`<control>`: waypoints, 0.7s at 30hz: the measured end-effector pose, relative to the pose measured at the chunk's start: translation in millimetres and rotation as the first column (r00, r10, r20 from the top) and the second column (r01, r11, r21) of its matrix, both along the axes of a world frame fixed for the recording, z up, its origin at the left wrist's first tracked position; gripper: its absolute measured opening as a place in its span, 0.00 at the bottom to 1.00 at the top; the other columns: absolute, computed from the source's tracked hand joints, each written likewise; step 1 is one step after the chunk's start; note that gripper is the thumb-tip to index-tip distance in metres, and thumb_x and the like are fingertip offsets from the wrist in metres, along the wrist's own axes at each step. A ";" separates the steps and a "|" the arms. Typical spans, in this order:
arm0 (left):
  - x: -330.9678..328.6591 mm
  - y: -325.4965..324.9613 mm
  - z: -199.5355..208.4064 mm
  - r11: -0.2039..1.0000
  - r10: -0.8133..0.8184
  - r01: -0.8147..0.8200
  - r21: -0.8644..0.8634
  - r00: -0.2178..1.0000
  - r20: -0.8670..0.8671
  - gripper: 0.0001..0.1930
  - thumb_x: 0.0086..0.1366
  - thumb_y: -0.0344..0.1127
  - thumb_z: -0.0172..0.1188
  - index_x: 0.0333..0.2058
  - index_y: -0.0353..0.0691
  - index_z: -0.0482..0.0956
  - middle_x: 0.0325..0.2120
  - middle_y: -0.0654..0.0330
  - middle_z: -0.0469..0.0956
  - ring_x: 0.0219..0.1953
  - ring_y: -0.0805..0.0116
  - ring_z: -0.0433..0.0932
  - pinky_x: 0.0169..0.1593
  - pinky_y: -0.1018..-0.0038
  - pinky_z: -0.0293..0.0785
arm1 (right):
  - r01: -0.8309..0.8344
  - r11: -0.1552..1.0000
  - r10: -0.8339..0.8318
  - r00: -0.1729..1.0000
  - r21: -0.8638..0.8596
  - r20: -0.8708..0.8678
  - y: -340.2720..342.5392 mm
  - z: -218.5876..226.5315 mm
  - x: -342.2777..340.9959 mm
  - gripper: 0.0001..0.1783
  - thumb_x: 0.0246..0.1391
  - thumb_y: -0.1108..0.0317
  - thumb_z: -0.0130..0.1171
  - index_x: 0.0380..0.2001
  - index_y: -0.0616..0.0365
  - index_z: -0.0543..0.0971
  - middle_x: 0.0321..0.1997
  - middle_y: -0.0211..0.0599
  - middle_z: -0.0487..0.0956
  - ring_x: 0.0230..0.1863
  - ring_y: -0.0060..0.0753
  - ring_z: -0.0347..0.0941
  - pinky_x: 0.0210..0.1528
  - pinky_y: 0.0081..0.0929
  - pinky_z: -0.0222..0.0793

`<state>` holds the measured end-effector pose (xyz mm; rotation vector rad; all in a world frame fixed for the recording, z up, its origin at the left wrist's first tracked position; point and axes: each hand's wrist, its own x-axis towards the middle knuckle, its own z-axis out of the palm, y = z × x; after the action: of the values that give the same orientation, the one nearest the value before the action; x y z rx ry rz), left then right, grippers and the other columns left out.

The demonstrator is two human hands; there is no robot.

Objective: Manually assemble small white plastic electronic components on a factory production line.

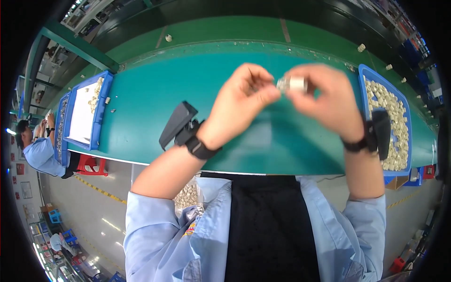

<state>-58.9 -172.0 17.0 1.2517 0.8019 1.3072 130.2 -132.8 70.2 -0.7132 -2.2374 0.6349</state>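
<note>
Hands first: both raised above the long green table (155,101), meeting near its middle. Right hand (329,101) pinches a small whitish, metallic-looking cylindrical part (292,84) at the fingertips; left hand (242,105) closes on the same part from the other side. Black wrist-strapped devices on both forearms. Blue plastic tray (408,110) of pale small parts at the person's right, touching nothing; a second blue tray (101,105), mostly bare white inside, at the left. Step, as I judge: fitting or checking the piece between the fingers. Next calls for a steady two-handed grip; detail is blurred.
</note>
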 end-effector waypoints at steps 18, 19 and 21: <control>-217.8 193.3 -73.2 0.742 0.506 -0.486 0.462 -0.046 -0.861 0.18 0.51 0.44 0.62 0.39 0.44 0.77 0.38 0.51 0.75 0.44 0.52 0.72 0.47 0.60 0.67 | 0.646 0.707 -0.651 0.437 0.286 0.620 296.8 -48.8 88.1 0.15 0.38 0.57 0.59 0.26 0.58 0.80 0.24 0.47 0.78 0.29 0.43 0.76 0.35 0.33 0.71; -216.4 192.0 -75.3 0.724 0.553 -0.473 0.501 -0.036 -0.833 0.15 0.52 0.43 0.62 0.37 0.43 0.77 0.36 0.52 0.76 0.41 0.54 0.73 0.45 0.62 0.68 | 0.621 0.717 -0.650 0.435 0.315 0.623 296.4 -51.2 90.3 0.16 0.38 0.56 0.58 0.25 0.58 0.80 0.25 0.46 0.78 0.28 0.42 0.76 0.35 0.34 0.71; -217.0 186.0 -77.5 0.679 0.643 -0.453 0.578 -0.014 -0.766 0.11 0.53 0.40 0.62 0.34 0.43 0.79 0.32 0.54 0.77 0.37 0.57 0.75 0.41 0.65 0.70 | 0.633 0.704 -0.666 0.429 0.322 0.611 291.4 -58.9 90.6 0.17 0.38 0.55 0.58 0.26 0.58 0.80 0.26 0.47 0.78 0.29 0.43 0.76 0.35 0.33 0.71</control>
<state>-275.9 14.0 -60.5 2.0087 2.3988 1.0367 220.8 158.6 11.3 -1.9434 -2.2746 -0.1425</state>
